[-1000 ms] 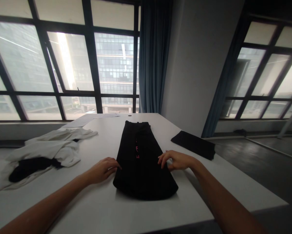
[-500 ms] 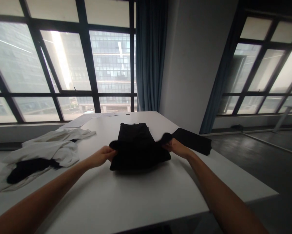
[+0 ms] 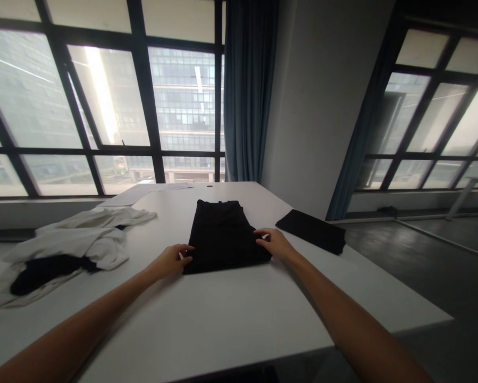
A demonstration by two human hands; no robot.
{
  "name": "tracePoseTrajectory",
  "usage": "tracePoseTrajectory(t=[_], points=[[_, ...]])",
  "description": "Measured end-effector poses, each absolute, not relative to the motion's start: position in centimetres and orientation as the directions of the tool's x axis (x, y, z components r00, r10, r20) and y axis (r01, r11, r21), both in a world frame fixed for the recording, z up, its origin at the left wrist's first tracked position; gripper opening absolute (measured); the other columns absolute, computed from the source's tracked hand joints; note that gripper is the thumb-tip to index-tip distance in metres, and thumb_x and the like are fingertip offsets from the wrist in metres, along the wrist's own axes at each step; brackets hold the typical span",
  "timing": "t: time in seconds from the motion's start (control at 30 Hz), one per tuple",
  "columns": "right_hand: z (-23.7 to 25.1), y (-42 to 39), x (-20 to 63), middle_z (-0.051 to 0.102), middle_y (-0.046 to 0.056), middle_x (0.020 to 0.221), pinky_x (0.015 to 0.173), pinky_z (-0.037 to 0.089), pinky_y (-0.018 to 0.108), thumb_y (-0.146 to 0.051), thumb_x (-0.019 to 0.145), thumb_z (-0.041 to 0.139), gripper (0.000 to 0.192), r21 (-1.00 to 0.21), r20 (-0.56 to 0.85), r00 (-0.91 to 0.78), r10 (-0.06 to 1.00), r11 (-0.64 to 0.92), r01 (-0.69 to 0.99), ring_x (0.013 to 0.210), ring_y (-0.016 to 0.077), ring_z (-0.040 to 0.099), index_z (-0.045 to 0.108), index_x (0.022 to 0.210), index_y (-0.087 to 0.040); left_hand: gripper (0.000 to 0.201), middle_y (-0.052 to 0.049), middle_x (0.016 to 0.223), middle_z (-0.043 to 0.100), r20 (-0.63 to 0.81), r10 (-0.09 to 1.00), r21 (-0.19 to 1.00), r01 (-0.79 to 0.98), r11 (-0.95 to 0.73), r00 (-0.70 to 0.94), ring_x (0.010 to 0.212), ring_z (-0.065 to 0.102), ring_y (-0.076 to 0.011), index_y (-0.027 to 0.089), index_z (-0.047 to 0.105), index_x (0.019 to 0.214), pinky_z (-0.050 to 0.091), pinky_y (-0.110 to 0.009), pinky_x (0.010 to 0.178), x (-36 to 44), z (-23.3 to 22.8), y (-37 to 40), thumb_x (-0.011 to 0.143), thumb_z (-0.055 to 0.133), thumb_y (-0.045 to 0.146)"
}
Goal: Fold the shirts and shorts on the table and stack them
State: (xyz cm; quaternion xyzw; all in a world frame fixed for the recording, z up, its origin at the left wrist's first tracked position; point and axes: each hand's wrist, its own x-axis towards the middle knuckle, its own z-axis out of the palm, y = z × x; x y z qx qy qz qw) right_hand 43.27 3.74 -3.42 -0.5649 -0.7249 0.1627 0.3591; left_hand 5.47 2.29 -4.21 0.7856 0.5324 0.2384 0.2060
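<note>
A black garment (image 3: 225, 234), folded into a flat shape, lies in the middle of the white table (image 3: 223, 314). What kind of garment it is, I cannot tell. At its left edge is my left hand (image 3: 172, 260), fingers apart and fingertips touching the cloth. On the opposite side my right hand (image 3: 276, 243) rests with its fingers spread, their tips on the garment's right edge. Neither hand grips the fabric.
Another folded black cloth (image 3: 312, 231) lies near the table's right edge. To the left is a loose heap of white cloth (image 3: 83, 242) with a black piece (image 3: 43, 274) in it. Papers (image 3: 129, 195) lie at the far left, below the windows.
The near part of the black garment, held up by both hands before, now lies flat on the rest. Both hands have let go of it and their fingers have opened.
</note>
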Motion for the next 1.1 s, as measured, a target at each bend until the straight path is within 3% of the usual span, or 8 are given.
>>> tracePoseTrajectory(t=[0.13,0.4,0.57,0.7,0.83,0.93,1.03,1.1], points=[[-3.6,3.8,42.2,0.069,0.008,0.113,0.089,0.051,0.035,-0.022,0.088,0.055,0.034,-0.487,0.622,-0.124,0.773,0.506,0.712,0.094,0.0201,0.064,0.069,0.119,-0.021,0.05,-0.005,0.079,0.072,0.141,0.94,0.521,0.784,-0.338,0.311,0.067,0.065,-0.0201,0.015,0.07,0.118,0.051,-0.031,0.067,5.8,-4.0,1.9,0.08,0.054,0.042],[-3.4,2.8,42.2,0.065,0.016,0.121,0.099,0.044,0.037,-0.019,0.089,0.056,0.038,-0.332,0.295,-0.151,0.943,0.249,0.91,0.107,0.0249,0.062,0.066,0.125,-0.013,0.044,-0.008,0.098,0.069,0.223,0.872,0.359,0.795,-0.489,0.435,0.082,0.065,-0.0225,0.02,0.071,0.117,0.051,-0.035,0.079,5.2,-2.4,0.4,0.087,0.053,0.047],[-0.5,0.7,44.3,0.059,0.01,0.124,0.088,0.049,0.033,-0.028,0.079,0.069,0.043,-0.441,0.154,-0.352,0.923,0.383,0.812,0.092,0.0193,0.062,0.068,0.122,-0.021,0.045,-0.008,0.118,0.062,0.209,0.681,0.303,0.616,-0.727,0.702,0.11,0.058,-0.0266,0.027,0.071,0.114,0.045,-0.039,0.098,4.0,-1.5,0.0,0.077,0.072,0.052],[0.1,-0.1,44.7,0.059,0.007,0.122,0.087,0.049,0.033,-0.033,0.06,0.085,0.057,-0.512,-0.041,-0.463,0.885,0.379,0.771,0.096,0.0229,0.061,0.073,0.116,-0.028,0.026,-0.007,0.114,0.066,0.229,0.642,0.241,0.597,-0.765,0.731,0.113,0.057,-0.0272,0.028,0.074,0.107,0.041,-0.042,0.102,4.3,-2.4,0.4,0.09,0.059,0.043],[-0.3,0.1,43.4,0.068,0.008,0.108,0.091,0.046,0.037,-0.026,0.07,0.074,0.026,-0.477,0.081,-0.424,0.902,0.408,0.778,0.097,0.0269,0.061,0.079,0.096,-0.025,0.03,-0.007,0.107,0.071,0.277,0.626,0.238,0.58,-0.779,0.729,0.105,0.062,-0.0246,0.026,0.073,0.103,0.041,-0.04,0.101,5.2,-2.7,0.3,0.096,0.046,0.034],[0.3,-0.1,43.3,0.073,0.007,0.098,0.09,0.046,0.039,-0.03,0.073,0.072,0.02,-0.53,0.082,-0.43,0.899,0.405,0.745,0.094,0.0275,0.063,0.079,0.091,-0.023,0.03,-0.006,0.098,0.073,0.269,0.646,0.312,0.57,-0.761,0.715,0.091,0.065,-0.0222,0.026,0.074,0.1,0.046,-0.037,0.094,5.5,-1.5,-0.5,0.095,0.047,0.037],[1.3,-0.6,44.6,0.074,0.007,0.091,0.082,0.05,0.037,-0.044,0.073,0.072,0.034,-0.717,-0.043,-0.538,0.842,0.349,0.603,0.085,0.0244,0.065,0.077,0.095,-0.019,0.032,-0.005,0.089,0.073,0.215,0.637,0.476,0.49,-0.73,0.74,0.08,0.066,-0.0201,0.024,0.075,0.094,0.05,-0.032,0.082,5.3,0.5,-1.9,0.094,0.05,0.044],[1.5,-0.6,45.3,0.074,0.008,0.089,0.08,0.051,0.036,-0.051,0.072,0.072,0.044,-0.817,-0.026,-0.568,0.823,0.31,0.487,0.082,0.0232,0.066,0.076,0.097,-0.015,0.036,-0.006,0.089,0.073,0.165,0.611,0.597,0.415,-0.687,0.774,0.08,0.066,-0.0203,0.022,0.075,0.097,0.051,-0.031,0.08,4.9,1.8,-2.7,0.092,0.053,0.05]])
